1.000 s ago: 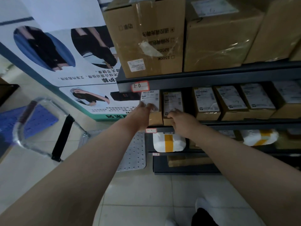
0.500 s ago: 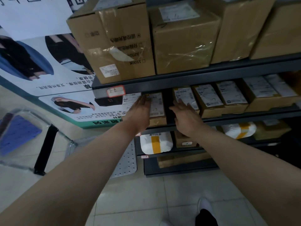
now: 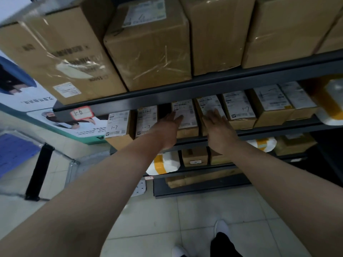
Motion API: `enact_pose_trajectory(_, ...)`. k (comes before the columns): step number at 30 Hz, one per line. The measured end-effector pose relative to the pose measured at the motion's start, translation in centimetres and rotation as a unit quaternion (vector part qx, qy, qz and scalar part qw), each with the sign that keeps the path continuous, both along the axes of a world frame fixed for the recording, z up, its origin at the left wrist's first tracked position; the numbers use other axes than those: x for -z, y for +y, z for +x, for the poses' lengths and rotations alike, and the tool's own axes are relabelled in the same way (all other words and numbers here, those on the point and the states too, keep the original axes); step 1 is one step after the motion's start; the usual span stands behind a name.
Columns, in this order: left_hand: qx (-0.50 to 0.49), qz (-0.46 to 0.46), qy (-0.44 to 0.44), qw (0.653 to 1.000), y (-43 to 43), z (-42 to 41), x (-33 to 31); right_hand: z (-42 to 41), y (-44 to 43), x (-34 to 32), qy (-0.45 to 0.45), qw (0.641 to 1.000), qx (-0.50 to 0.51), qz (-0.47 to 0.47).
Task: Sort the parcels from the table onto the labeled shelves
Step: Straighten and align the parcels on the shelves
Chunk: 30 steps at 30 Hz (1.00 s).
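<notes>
two open, empty grips flank one labelled parcel [image 3: 185, 117] in the row on the middle shelf [image 3: 259, 131]: left hand [image 3: 167, 128] at its left edge, right hand [image 3: 218, 130] just beside its right, the parcel's long axis running back into the shelf.

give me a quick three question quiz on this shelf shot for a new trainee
1. Which shelf do the left hand and right hand reach? A: top. B: the middle one, holding small brown cardboard boxes with white labels. C: bottom.
2. True or false: one hand holds a box clear of the shelf.
3. Fill in: the red-bordered white paper tag sits on the dark metal shelf edge to the ___ of both hands.
Key: 1 B; 2 false, both hands lie flat with straight fingers against the boxes; 3 left.
</notes>
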<state>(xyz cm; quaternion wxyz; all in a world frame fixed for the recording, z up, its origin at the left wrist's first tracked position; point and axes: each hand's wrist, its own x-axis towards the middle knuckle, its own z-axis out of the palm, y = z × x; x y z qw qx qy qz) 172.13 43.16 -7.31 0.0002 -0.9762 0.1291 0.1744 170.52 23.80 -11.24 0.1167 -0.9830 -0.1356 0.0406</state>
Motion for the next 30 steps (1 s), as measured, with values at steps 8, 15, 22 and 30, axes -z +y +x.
enact_pose_trajectory(8,-0.014,-0.029,0.045,0.998,-0.6,1.0,0.3,1.6,-0.5,-1.7,0.107,0.992,-0.067,-0.030)
enact_pose_trajectory(15,-0.045,-0.030,0.056,0.997,1.2,-0.1,0.5,0.8,1.3,-1.0,0.102,0.990,-0.082,-0.046)
enact_pose_trajectory(22,-0.064,-0.059,0.045,0.995,1.4,-0.9,0.9,0.9,1.4,-1.3,0.116,0.988,-0.096,-0.031)
enact_pose_trajectory(30,0.009,-0.040,-0.058,0.997,-0.6,-1.3,1.1,-1.5,-3.8,0.4,0.009,1.000,0.006,-0.010)
